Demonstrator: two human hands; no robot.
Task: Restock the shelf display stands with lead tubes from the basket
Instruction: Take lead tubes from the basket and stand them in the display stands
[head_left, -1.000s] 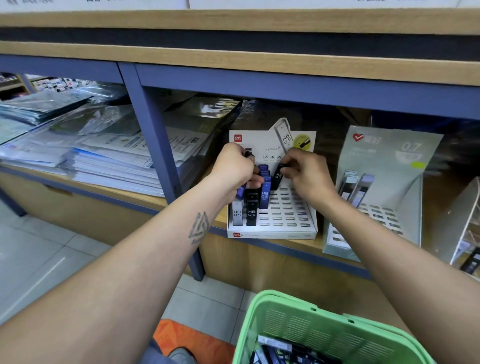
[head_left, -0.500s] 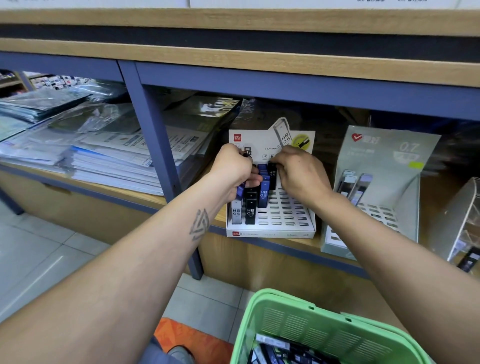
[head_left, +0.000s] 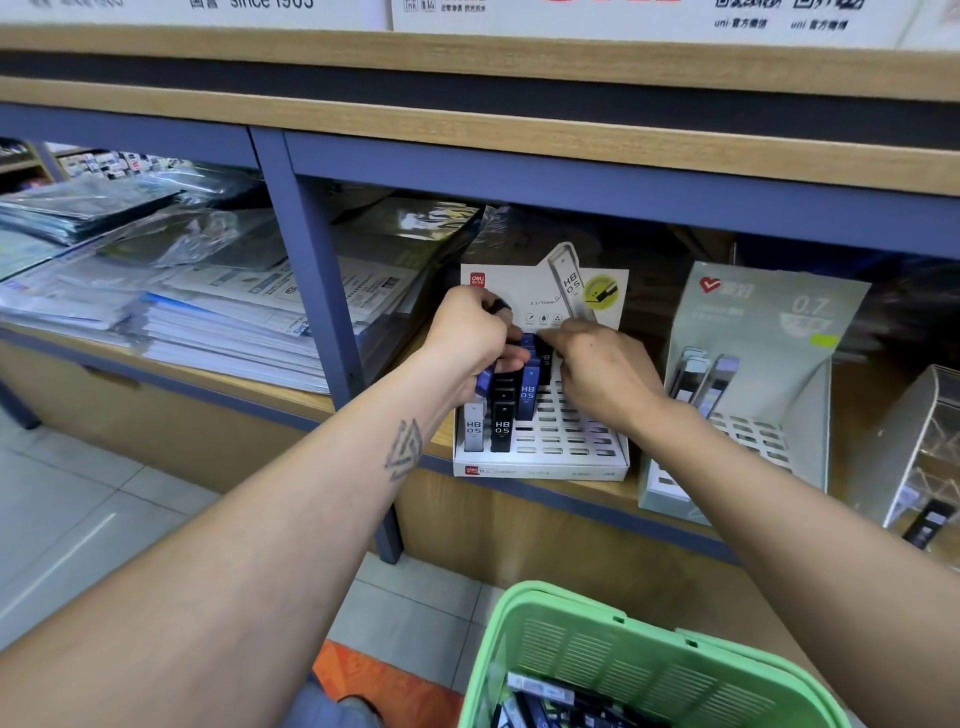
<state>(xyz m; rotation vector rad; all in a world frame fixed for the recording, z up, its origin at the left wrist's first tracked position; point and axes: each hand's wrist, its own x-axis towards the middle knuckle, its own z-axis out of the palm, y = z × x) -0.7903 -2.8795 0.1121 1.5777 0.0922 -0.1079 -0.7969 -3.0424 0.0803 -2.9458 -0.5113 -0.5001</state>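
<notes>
A white slotted display stand (head_left: 566, 462) marked HB 0.5 sits on the lower shelf. Several black, blue and grey lead tubes (head_left: 502, 426) stand in its left columns. My left hand (head_left: 470, 338) is closed around a bunch of lead tubes above those columns. My right hand (head_left: 597, 371) pinches a black lead tube (head_left: 544, 361) at the top of the third column. The green basket (head_left: 649, 670) with more lead tubes (head_left: 540, 699) is at the bottom of the head view.
A grey 0.7 display stand (head_left: 753, 415) with a few tubes stands to the right, a clear holder (head_left: 930, 452) beyond it. Stacks of paper packs (head_left: 208, 317) fill the left bay behind a blue upright (head_left: 322, 312). A wooden shelf edge (head_left: 519, 156) overhangs.
My right hand has moved left and up the stand with the black tube, toward my left hand. The left hand has stayed in place on its bunch of tubes.
</notes>
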